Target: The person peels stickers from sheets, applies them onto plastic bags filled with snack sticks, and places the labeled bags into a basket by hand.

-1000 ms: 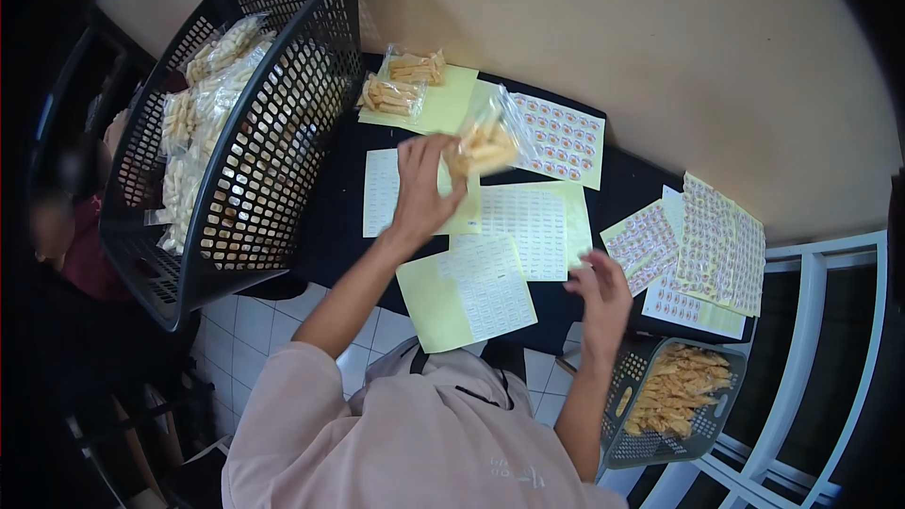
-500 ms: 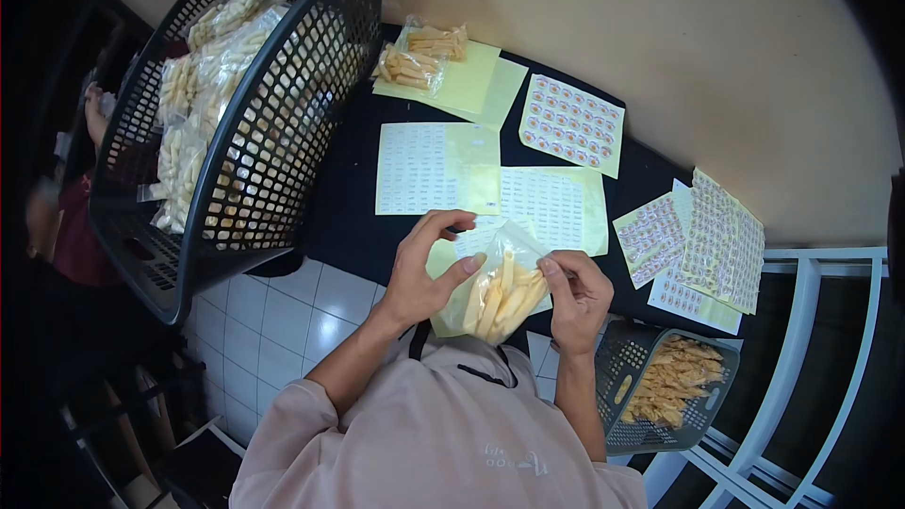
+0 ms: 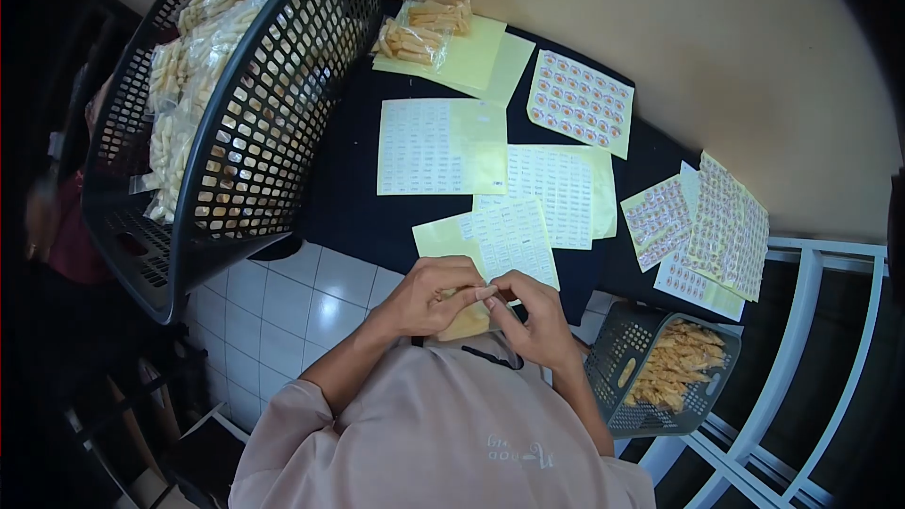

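While both hands meet in front of the belly, a small plastic bag [image 3: 467,323] is held between them, close to the near edge of the dark surface [image 3: 349,165]. The fingers of the left hand [image 3: 426,297] and of the right hand [image 3: 535,319] are pressed together, clamped on what seems its upper edge; most of it is hidden. I judge that the work on this 1 is under way, not finished. Already 2 filled bags [image 3: 412,42] lie on a yellow sheet [image 3: 462,66]; printed label sheets [image 3: 415,146] carry many labels, and many bags remain inside the black basket [image 3: 212,245].
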